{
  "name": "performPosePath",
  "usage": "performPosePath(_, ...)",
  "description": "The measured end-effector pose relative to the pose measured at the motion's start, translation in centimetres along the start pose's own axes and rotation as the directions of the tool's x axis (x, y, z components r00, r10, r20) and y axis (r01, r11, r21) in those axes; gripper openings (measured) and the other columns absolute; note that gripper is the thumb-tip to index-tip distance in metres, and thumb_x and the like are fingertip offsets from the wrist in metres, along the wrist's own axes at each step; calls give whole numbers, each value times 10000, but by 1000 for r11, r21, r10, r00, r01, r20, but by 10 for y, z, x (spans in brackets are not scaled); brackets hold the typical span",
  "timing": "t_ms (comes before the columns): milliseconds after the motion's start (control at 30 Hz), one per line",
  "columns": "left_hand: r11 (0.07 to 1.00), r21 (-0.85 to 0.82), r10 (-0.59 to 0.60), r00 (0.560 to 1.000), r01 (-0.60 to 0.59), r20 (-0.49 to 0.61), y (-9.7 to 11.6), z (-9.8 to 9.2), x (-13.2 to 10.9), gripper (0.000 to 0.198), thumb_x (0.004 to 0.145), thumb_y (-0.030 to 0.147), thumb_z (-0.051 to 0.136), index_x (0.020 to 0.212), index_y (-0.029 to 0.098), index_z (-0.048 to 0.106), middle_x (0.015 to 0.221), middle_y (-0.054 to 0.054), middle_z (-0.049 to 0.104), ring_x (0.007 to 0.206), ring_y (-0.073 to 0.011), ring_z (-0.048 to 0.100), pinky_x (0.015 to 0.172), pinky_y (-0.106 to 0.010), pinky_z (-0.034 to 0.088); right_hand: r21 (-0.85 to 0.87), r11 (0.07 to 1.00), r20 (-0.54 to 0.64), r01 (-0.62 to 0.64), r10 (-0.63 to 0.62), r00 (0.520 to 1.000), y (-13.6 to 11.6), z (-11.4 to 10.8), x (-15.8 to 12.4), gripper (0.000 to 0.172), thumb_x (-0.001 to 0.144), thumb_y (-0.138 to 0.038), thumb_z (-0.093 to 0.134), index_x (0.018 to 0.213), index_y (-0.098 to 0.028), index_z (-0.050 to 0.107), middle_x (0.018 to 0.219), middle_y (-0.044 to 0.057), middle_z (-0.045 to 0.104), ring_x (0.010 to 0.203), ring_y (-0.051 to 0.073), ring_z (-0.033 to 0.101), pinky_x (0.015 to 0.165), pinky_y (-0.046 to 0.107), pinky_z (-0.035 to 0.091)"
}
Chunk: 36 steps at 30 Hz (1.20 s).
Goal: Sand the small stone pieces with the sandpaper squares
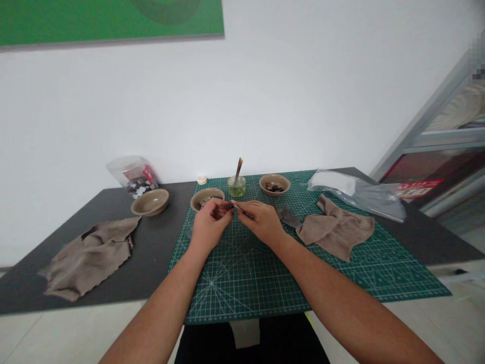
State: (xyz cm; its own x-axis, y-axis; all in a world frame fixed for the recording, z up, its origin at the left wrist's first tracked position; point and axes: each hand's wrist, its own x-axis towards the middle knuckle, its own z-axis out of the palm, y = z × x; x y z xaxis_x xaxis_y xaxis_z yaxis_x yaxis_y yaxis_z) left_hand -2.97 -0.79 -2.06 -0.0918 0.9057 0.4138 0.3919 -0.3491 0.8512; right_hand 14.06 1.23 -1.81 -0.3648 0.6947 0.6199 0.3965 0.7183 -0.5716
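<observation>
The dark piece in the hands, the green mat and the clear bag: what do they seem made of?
Dark piece: too small to tell. Mat: probably matte plastic or vinyl; it lies flat, with grid lines and little shine. Bag: likely thin, glossy plastic film, being see-through with creases and highlights.

Found a plain white wall [322, 91] behind, bearing a green panel [76, 20] at upper left with a darker curved shape. Noted a dark grey bench [157, 258] along the wall, above a pale tiled floor [56, 331]. Recorded a grey-framed glazed unit [447, 162] at right, door or cabinet undetermined, under soft, even light.
</observation>
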Motion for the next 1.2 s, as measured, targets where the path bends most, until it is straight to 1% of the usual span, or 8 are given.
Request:
performPosePath(200, 999, 34, -3, 1000, 3, 3, 2, -1, -2, 114, 739, 268, 686, 796, 185, 633, 692, 19, 645, 623, -123, 596, 605, -234, 468, -126, 979, 74, 158, -149, 986, -4, 3, -2, 448, 887, -116, 533, 1302, -274, 587, 1296, 23, 624, 1136, 179, 631, 1000, 352, 500)
performPosePath(400, 996, 82, 40, 997, -35, -59, 6, 1, -3, 111, 749, 281, 680, 769, 182, 632, 711, 18, 660, 625, -118, 595, 612, -231, 469, -141, 984, 53, 109, -102, 993, -5, 7, -4, 448, 912, -120, 482, 1343, -221, 550, 1300, 65, 619, 1163, 190, 618, 1010, 356, 503)
performPosePath(533, 995, 75, 71, 994, -65, -88, 5, 2, 0, 107, 732, 252, 681, 708, 180, 606, 661, 28, 632, 597, -110, 572, 586, -222, 457, -123, 984, 96, 131, -119, 988, -7, 8, -4, 497, 910, -105, 457, 1387, -238, 498, 1371, 53, 559, 1247, 184, 554, 1052, 358, 468)
performPosePath(767, 988, 101, 125, 987, -116, -96, 0, 2, -2, 84, 716, 183, 666, 686, 190, 587, 745, 15, 678, 671, -124, 608, 640, -234, 484, -116, 986, 103, 122, -110, 989, -11, 9, -5, 507, 917, -111, 425, 1410, -219, 466, 1406, 59, 521, 1273, 184, 528, 1057, 353, 458)
performPosePath(867, 985, 77, 159, 981, -151, -110, 2, 4, -3, 83, 763, 213, 648, 703, 192, 595, 824, -5, 694, 762, -142, 635, 710, -258, 501, -105, 991, 85, 80, -71, 994, -12, 9, -5, 488, 921, -130, 418, 1401, -194, 478, 1389, 69, 538, 1238, 192, 561, 1029, 344, 480)
performPosePath(1000, 956, 198, 252, 953, -218, -168, 7, 3, -3, 47, 761, 206, 659, 721, 193, 637, 814, -12, 663, 805, -159, 622, 744, -281, 492, -8, 1000, 44, 17, -16, 999, -15, 6, -6, 456, 926, -196, 450, 1377, -198, 510, 1347, 71, 580, 1187, 200, 602, 1008, 344, 491)
performPosePath(1100, 940, 279, 245, 957, -196, -153, 8, 2, -3, 31, 780, 206, 643, 802, 201, 665, 765, 5, 656, 718, -145, 606, 698, -273, 481, 150, 988, 8, -30, 29, 1000, -16, 4, -5, 397, 947, -269, 450, 1320, -219, 575, 1300, 59, 619, 1183, 205, 605, 1013, 351, 485)
performPosePath(1200, 937, 290, 239, 964, -196, -120, 7, 2, -4, 62, 791, 218, 639, 848, 205, 658, 793, 8, 679, 726, -142, 622, 708, -267, 485, 335, 932, -19, -135, 151, 988, -14, 5, -4, 327, 938, -312, 502, 1220, -252, 655, 1217, 33, 675, 1140, 205, 633, 1002, 356, 492)
